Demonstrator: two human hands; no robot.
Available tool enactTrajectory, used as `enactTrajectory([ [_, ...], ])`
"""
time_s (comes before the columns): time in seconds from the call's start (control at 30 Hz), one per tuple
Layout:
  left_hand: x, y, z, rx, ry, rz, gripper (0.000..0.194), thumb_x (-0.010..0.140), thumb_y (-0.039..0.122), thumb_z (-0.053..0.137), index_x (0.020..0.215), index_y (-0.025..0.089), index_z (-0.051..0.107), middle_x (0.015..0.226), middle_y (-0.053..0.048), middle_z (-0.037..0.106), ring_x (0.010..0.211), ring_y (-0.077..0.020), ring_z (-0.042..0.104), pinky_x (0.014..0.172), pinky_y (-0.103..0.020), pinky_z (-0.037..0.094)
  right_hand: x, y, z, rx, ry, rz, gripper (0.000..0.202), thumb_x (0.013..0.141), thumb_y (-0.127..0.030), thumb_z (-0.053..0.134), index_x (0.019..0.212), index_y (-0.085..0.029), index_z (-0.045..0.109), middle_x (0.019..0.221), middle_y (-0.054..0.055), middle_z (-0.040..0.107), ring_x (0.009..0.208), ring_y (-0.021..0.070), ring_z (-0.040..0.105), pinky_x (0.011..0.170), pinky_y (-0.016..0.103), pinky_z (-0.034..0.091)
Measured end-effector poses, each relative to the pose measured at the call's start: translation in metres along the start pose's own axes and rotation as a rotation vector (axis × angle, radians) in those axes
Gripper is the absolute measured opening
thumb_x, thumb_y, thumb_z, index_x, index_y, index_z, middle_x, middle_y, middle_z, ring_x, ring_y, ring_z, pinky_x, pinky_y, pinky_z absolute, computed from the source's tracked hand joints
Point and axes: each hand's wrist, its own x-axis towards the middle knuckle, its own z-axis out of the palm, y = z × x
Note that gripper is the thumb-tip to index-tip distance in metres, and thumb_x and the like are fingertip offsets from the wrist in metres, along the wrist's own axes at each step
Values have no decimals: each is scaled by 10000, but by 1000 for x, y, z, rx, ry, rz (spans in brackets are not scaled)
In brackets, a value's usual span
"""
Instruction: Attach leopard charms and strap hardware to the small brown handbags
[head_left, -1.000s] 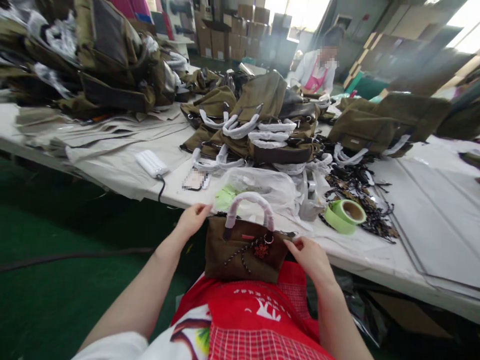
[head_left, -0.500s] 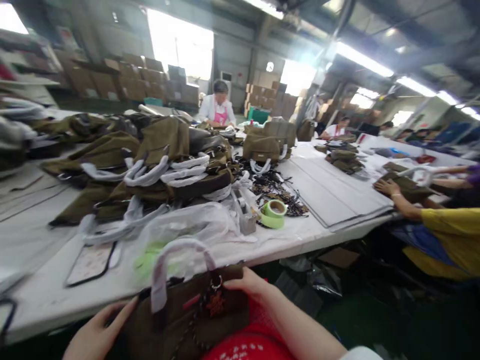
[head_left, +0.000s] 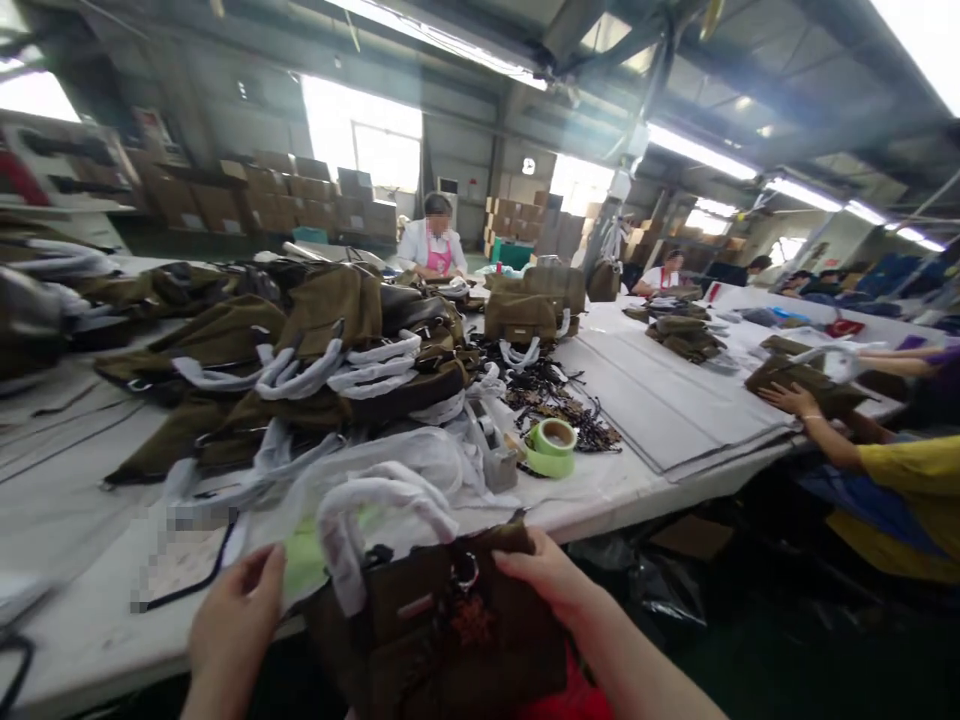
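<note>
A dark olive handbag (head_left: 420,640) stands upright close to my body, its handles (head_left: 341,560) wrapped in white. A ring with a brown flower-shaped charm (head_left: 472,620) and a dark cord hangs on its front. My right hand (head_left: 559,580) grips the bag's upper right corner, thumb on the front. Left of the bag, my left hand (head_left: 244,610) has its fingers curled together near the bag's edge; what they pinch, if anything, cannot be made out. Behind the bag lies a clear plastic bag (head_left: 405,460) with something light green in it.
Olive handbags (head_left: 322,310) are heaped on the white table (head_left: 600,505). Green tape rolls (head_left: 551,450) lie beside a tape dispenser (head_left: 495,460) and a pile of charms (head_left: 555,400). A partly blurred phone (head_left: 187,560) lies left. A co-worker's hand (head_left: 791,400) rests on a bag at right.
The handbag has shifted right in view, with my right hand still on its corner. My left hand has risen and now sits apart from the bag's front, fingers drawn together.
</note>
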Motion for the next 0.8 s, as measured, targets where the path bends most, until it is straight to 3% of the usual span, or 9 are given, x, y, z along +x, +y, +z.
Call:
enactTrajectory([
  [0.03,-1,13,1,8,-5,-37,526,814,601,407,982,185,681,906,-123,725,895,-345,693,799,-475,559,-5,-5,-3,-6,27,4,452,630,-459,873,963,-170,774,841,77,752,787,236,702,800,378,534],
  [0.1,-3,35,9,-2,48,20,553,841,536,362,1051,128,669,1044,-172,708,1049,-334,659,947,-447,513,-13,-12,-10,-9,80,13,434,619,-446,878,954,-189,774,860,84,757,792,253,706,790,392,541],
  [0.2,-4,54,33,109,257,122,636,873,493,340,1236,35,593,1345,-260,555,1307,-364,487,1122,-482,353,-21,-16,-20,-2,155,27,416,600,-433,885,918,-190,773,854,102,760,793,282,714,790,422,545],
  [0.3,-3,54,61,252,281,117,696,886,439,352,1380,-41,458,1474,-314,402,1411,-403,341,1168,-547,225,-23,-22,-31,26,282,-6,397,580,-411,895,875,-178,767,829,117,762,745,295,718,751,437,555],
  [0.43,-2,45,79,343,210,168,740,873,418,357,1408,-93,395,1450,-328,431,1418,-392,326,1194,-519,152,-23,-50,-51,88,401,-87,419,565,-394,902,887,-163,768,828,138,769,711,314,728,712,449,584],
  [0.53,-2,46,78,351,207,169,739,876,433,303,1394,-82,420,1438,-306,457,1404,-382,343,1187,-517,159,-22,-84,-74,114,524,-168,385,566,-369,899,851,-155,753,776,115,769,665,296,729,676,424,610],
  [0.63,-3,53,74,360,208,132,727,887,427,241,1378,-70,443,1424,-291,477,1401,-374,340,1181,-533,149,-14,-131,-104,136,735,-293,332,609,-344,863,837,-143,732,712,82,758,592,257,711,622,385,616],
  [0.8,-4,61,74,352,222,135,751,891,453,202,1378,-69,437,1412,-297,476,1396,-389,338,1165,-564,152,25,-245,-170,261,976,-669,182,819,-295,668,933,-155,688,760,34,745,690,194,695,693,345,600],
])
